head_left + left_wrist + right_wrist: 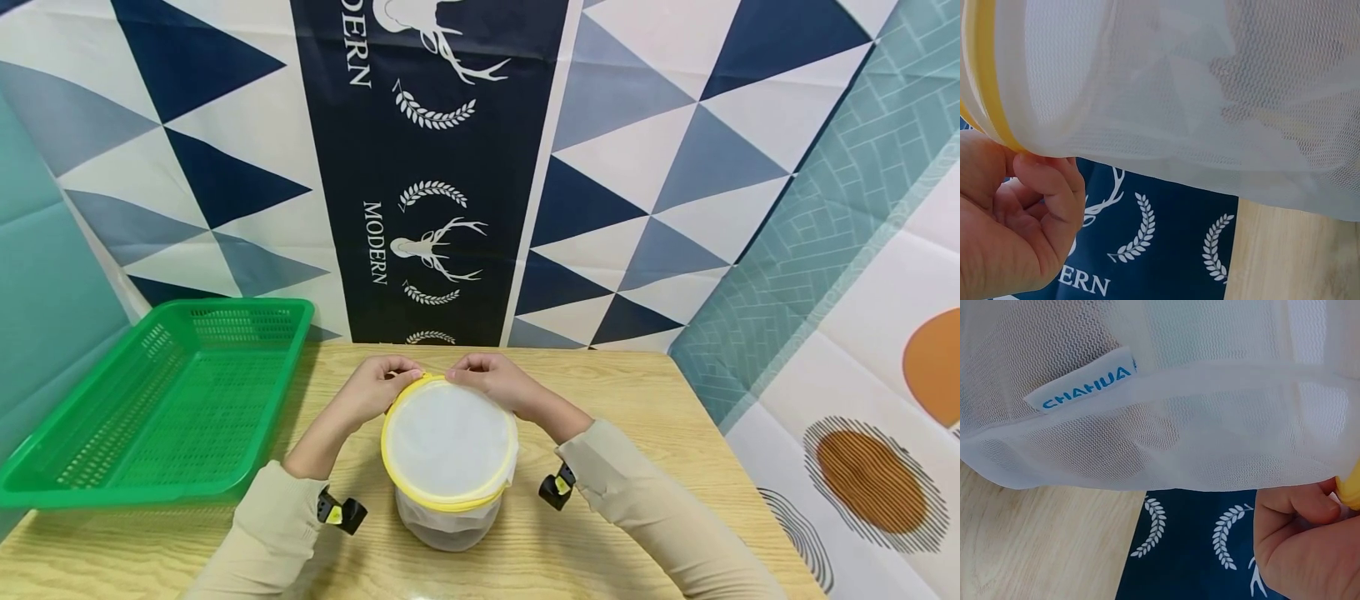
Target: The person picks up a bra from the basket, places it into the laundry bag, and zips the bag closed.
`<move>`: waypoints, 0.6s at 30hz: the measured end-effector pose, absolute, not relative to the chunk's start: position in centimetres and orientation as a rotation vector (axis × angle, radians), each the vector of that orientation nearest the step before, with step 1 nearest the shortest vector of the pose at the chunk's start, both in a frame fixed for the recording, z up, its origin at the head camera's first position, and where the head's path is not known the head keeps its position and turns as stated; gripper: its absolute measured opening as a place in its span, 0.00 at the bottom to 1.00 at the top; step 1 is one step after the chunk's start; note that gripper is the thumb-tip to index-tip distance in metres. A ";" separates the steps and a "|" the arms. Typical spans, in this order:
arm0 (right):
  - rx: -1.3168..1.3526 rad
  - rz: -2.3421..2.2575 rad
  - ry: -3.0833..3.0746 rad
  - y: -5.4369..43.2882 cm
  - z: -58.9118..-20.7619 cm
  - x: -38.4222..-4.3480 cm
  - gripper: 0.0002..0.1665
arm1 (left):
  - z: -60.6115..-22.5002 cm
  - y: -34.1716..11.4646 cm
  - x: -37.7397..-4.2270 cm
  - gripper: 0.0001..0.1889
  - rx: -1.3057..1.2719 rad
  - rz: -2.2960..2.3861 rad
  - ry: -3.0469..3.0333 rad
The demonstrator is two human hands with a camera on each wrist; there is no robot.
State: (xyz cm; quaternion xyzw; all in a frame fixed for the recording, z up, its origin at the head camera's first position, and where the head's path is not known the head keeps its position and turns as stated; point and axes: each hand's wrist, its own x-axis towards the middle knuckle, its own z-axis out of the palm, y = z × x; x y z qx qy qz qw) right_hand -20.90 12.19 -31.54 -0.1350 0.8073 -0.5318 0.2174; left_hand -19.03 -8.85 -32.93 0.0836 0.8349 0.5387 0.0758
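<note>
A white mesh laundry bag (450, 442) with a yellow zipper rim (389, 467) stands on the table, its round lid tilted up toward me. At the rim's far left, my left hand (381, 386) pinches the yellow edge between thumb and curled fingers. My right hand (493, 382) pinches the same edge a little to the right. In the left wrist view the left hand (1019, 219) grips the rim from below. A white label (1088, 384) with blue letters shows on the bag's side in the right wrist view. The zipper pull cannot be made out.
A green plastic basket (255, 442) with perforated sides stands at the left of the wooden table (615, 517). A patterned wall covering (450, 167) rises behind the table's back edge. Small black wrist cameras hang under both sleeves.
</note>
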 end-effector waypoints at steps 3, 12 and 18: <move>-0.405 -1.438 2.268 12.2 -31.4 -21.0 0.15 | -32.9 -8.8 -19.1 0.13 0.262 1.611 2.511; -0.465 -1.388 2.249 11.9 -31.5 -21.4 0.14 | -32.8 -8.5 -19.2 0.12 0.317 1.563 2.534; -0.508 -1.388 2.220 11.7 -31.6 -21.4 0.14 | -32.9 -8.4 -19.3 0.13 0.333 1.556 2.523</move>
